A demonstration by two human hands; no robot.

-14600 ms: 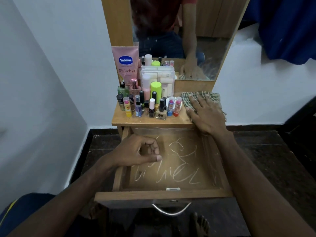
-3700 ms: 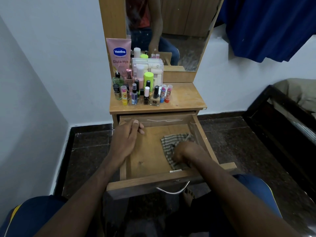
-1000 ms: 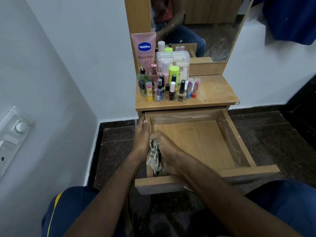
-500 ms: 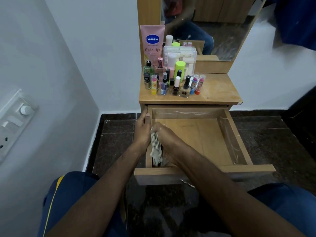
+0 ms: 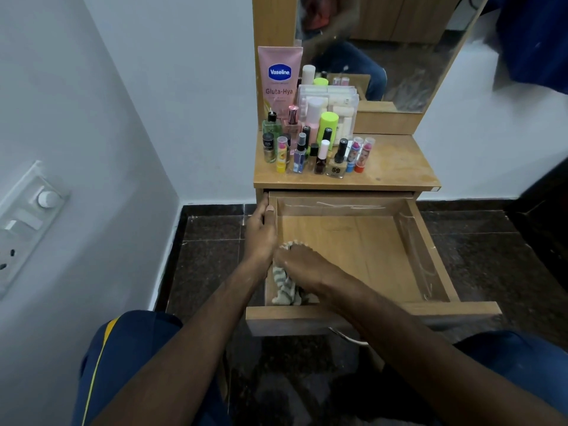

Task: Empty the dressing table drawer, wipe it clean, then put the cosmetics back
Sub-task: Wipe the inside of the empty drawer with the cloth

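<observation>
While the cosmetics (image 5: 310,142) wait in a tight cluster on the left of the dressing table top (image 5: 396,167), a person wipes along the inside of the drawer's left wall, seen from the head camera. The right hand (image 5: 302,267) is closed over a bunched striped cloth (image 5: 284,287) and presses it into the near-left corner of the open drawer (image 5: 353,250). The left hand (image 5: 261,232) is wrapped around the top edge of the left wall, fingers curled over it, apparently steadying the drawer.

Half a second ago the cloth sat slightly further along the same wall; a few seconds before that it lay flat near the drawer's front right, and the powdery scrawls that once covered the floor of the drawer are gone. The wiping has therefore worked its way from the floor to the sides, and the floor now looks clean.

Pale streaks remain on the back wall (image 5: 350,206) and on the right wall (image 5: 415,259), so the cleaning is probably not finished. The drawer holds nothing but the cloth and the hand. The pink Vaseline tube (image 5: 279,78) and the clear organiser box (image 5: 335,103) stand behind the small bottles, before the mirror (image 5: 399,50); nothing has yet gone back inside.
</observation>
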